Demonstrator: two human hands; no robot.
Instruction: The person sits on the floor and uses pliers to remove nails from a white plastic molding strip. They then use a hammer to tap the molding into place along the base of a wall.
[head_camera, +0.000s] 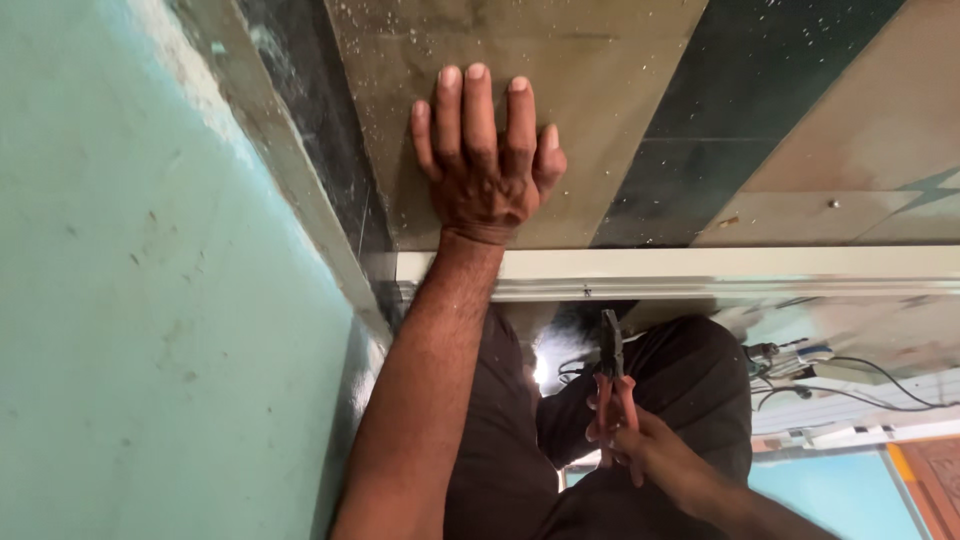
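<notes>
My left hand (487, 165) lies flat with its fingers spread against a dusty brown panel (600, 70), the palm pressed on it just above a pale metal channel (760, 272) that runs across the view. Lower down, my right hand (640, 445) grips the orange handles of a pair of pliers (611, 350). The dark jaws of the pliers point up toward the underside of the channel and stop a little short of it. Nothing shows between the jaws.
A turquoise wall (150, 300) fills the left side, edged by a grey strip (290, 160). Dark and tan panels (800, 120) lie to the right. Black cables (860, 385) and small fittings hang at the right. Dark cloth (700, 390) sits behind the pliers.
</notes>
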